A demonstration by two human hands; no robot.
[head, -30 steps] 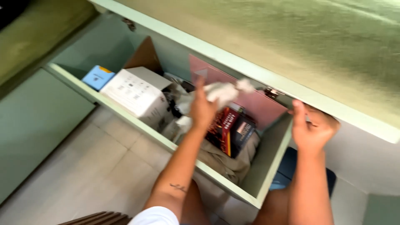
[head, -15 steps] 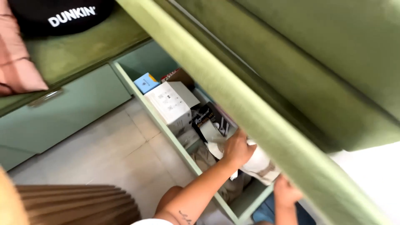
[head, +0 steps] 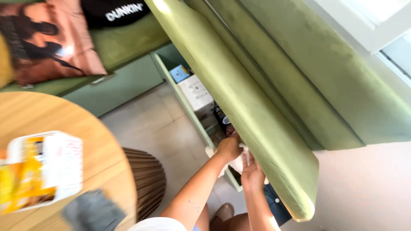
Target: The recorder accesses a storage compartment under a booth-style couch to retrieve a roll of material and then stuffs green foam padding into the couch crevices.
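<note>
Both hands down in the drawer under the green cushion — left hand and right hand with fingers closed on a white cloth at its near end.

head view | steep downward look | close above storage drawer

- Left hand reaches forward on an outstretched arm, fingers curled (knuckles up).
- Right hand sits just beside it, wrist bent, fingers curled, their tips hidden.
</note>
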